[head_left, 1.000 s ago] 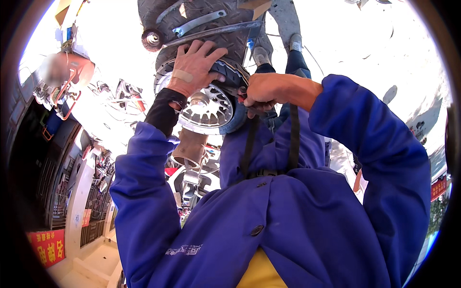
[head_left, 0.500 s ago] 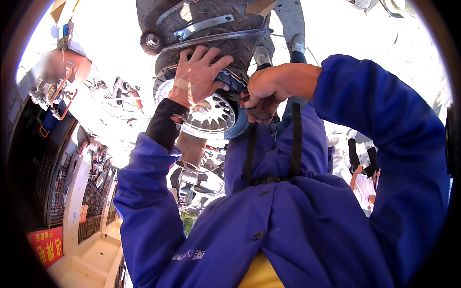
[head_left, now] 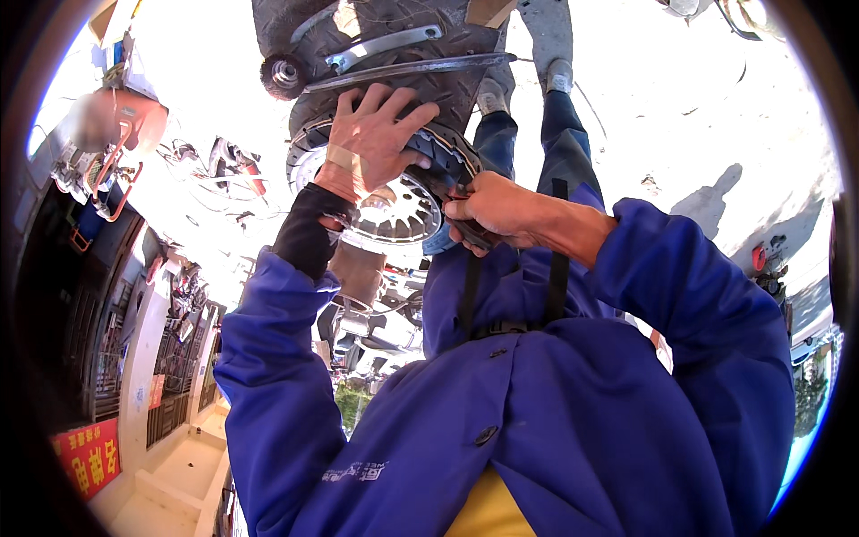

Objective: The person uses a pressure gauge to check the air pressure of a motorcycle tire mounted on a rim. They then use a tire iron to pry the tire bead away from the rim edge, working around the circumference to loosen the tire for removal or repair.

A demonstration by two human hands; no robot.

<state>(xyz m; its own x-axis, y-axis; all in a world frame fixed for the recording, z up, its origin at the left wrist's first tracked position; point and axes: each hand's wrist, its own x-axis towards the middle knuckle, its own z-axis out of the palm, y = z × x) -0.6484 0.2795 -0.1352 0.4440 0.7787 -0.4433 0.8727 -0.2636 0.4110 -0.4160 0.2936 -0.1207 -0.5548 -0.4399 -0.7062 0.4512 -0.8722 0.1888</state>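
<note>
A wheel with a silver slotted rim (head_left: 416, 215) and a black tyre (head_left: 455, 150) sits in front of me at the upper middle. My left hand (head_left: 369, 143) presses on the tyre's upper part, fingers spread, with a plaster-like strip near the wrist. At the tyre's right edge, my right hand (head_left: 492, 210) is closed around a dark hand tool (head_left: 476, 234). Fingers cover most of it, so its kind is unclear. Just beyond the left fingertips lie a long metal bar (head_left: 412, 72) and a silver spanner (head_left: 385, 49).
A dark ridged mat (head_left: 447, 98) lies under the tools, with a round toothed part (head_left: 283, 77) at its left. An orange machine (head_left: 134, 121) stands at far left, near cables on the pale ground. A cardboard piece (head_left: 489, 11) lies at the top.
My right forearm and elbow have swung down and inward. The right hand has turned and shifted slightly, still holding the tool beside the tyre. My left hand stays in place.
</note>
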